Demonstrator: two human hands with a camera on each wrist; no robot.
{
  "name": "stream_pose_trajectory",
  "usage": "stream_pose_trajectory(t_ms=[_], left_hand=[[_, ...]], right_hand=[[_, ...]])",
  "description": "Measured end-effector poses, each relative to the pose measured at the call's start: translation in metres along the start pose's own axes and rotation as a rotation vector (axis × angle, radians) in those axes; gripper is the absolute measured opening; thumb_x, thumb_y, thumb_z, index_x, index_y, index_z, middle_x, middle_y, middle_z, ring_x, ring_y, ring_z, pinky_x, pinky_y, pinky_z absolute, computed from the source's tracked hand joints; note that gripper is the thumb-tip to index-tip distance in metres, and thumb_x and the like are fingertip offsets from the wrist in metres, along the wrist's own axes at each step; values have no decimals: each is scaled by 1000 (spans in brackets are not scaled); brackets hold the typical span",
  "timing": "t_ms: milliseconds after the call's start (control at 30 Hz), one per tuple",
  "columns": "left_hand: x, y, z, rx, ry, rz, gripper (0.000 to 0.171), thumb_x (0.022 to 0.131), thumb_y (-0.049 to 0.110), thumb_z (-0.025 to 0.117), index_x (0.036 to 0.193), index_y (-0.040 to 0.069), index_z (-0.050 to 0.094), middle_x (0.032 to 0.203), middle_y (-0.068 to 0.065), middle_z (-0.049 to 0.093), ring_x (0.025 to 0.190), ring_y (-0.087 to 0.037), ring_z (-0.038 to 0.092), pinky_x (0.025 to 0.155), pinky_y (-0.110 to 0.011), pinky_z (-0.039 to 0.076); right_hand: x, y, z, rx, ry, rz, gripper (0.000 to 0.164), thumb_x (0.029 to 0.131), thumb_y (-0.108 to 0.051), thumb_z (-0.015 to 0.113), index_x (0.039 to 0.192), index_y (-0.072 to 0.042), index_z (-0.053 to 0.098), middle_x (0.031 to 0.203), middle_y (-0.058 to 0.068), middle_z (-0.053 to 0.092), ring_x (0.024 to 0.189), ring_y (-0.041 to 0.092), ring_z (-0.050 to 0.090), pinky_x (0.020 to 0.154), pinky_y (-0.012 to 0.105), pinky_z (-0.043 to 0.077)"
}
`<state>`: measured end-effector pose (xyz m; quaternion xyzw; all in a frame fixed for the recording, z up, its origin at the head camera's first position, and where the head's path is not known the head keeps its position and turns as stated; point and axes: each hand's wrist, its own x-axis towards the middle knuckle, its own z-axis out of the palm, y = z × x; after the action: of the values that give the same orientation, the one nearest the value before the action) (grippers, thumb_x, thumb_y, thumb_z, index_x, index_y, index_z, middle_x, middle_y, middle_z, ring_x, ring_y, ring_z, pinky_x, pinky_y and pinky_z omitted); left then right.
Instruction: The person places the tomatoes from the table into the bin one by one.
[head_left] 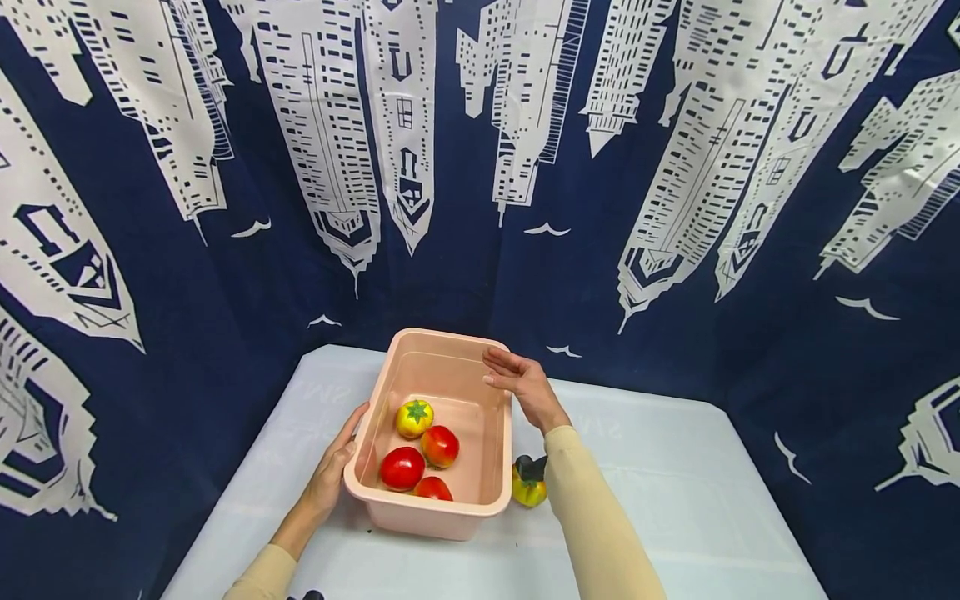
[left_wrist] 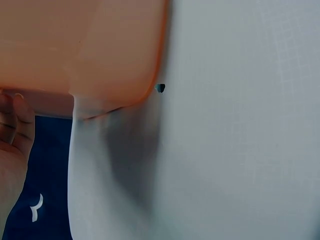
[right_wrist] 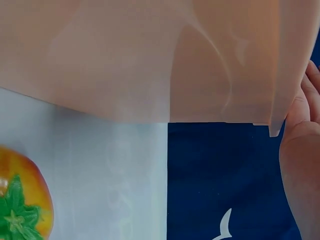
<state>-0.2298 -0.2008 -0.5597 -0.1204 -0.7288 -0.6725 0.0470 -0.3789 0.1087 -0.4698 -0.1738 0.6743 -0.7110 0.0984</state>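
Note:
A pink plastic bin (head_left: 420, 520) stands over the table. Inside lie several tomato-like fruits, among them a yellow one with green leaves (head_left: 415, 419) and a red one (head_left: 402, 468). My left hand (head_left: 330, 467) rests against the bin's left side, below the rim; in the left wrist view its fingertips meet the wall. My right hand (head_left: 525, 387) is at the far right rim, its straight fingers reaching over the bin and holding nothing. Whether they touch the rim, I cannot tell. Another yellow-green fruit (head_left: 529, 492) sits outside, right of the bin, partly hidden by the right wrist.
The table (head_left: 675, 483) has a pale cover. Behind it hangs a dark blue cloth (head_left: 457, 292) printed with white buildings and birds. A small dark object (head_left: 311, 595) shows at the bottom edge beside the left sleeve.

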Motion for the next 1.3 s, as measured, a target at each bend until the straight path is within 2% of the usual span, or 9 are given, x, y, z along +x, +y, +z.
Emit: stream_pose_trajectory(t_ms=[167, 400, 533, 600, 867, 1000, 1200, 1300], left_hand=[[1, 0, -1, 3, -1, -5, 66, 91, 24, 31, 156, 28, 19, 162, -16, 20, 139, -43, 30, 107, -66, 30], [1, 1, 0, -5, 9, -20, 68, 89, 23, 32, 156, 27, 20, 162, -15, 19, 140, -43, 29, 107, -68, 29], [1, 2, 1, -16, 11, -32, 67, 90, 25, 32, 156, 29, 20, 163, -12, 18, 142, -41, 26, 109, -68, 25], [1, 2, 2, -15, 16, -42, 66, 90, 26, 33, 155, 31, 21, 163, -10, 18, 142, -40, 26, 109, -68, 25], [1, 2, 3, -7, 23, -30, 67, 90, 24, 32, 156, 29, 20, 163, -10, 17, 140, -40, 29, 108, -68, 26], [1, 1, 3, -9, 11, -29, 67, 90, 24, 32, 156, 29, 19, 164, -10, 15, 142, -41, 27, 108, -69, 25], [2, 0, 1, -22, 7, -20, 65, 92, 25, 30, 156, 29, 19, 164, -10, 15, 143, -41, 25, 109, -68, 22], [2, -2, 0, -25, 3, -14, 65, 92, 25, 29, 156, 28, 19, 163, -11, 16, 142, -41, 25, 109, -68, 23]], right_hand=[[-1, 2, -5, 4, 59, -5, 50, 90, -1, 62, 138, 4, 50, 142, 23, 52, 130, 30, 53, 93, 18, 50], [-11, 7, -24, 79, 175, 14, 49, 91, -2, 61, 137, 8, 49, 140, 27, 52, 129, 34, 52, 88, 20, 53], [-20, 14, -41, 74, 260, 60, 45, 91, -4, 63, 134, 5, 53, 139, 24, 53, 125, 29, 58, 87, 21, 54], [-25, 17, -48, 47, 275, 90, 46, 90, -5, 63, 135, 4, 53, 140, 23, 53, 122, 24, 60, 87, 21, 54], [-45, 43, -73, -11, 284, 222, 51, 88, -8, 67, 136, 2, 52, 138, 19, 57, 116, 17, 64, 87, 21, 54], [-52, 56, -78, -85, 225, 294, 54, 88, -10, 68, 138, 2, 50, 141, 22, 53, 120, 20, 61, 90, 23, 53], [-57, 65, -76, -175, 143, 328, 57, 88, -10, 65, 140, 4, 46, 142, 25, 51, 129, 33, 53, 103, 36, 47], [-59, 69, -74, -199, 119, 356, 58, 87, -11, 66, 140, 3, 47, 141, 23, 53, 128, 33, 54, 108, 44, 43]])
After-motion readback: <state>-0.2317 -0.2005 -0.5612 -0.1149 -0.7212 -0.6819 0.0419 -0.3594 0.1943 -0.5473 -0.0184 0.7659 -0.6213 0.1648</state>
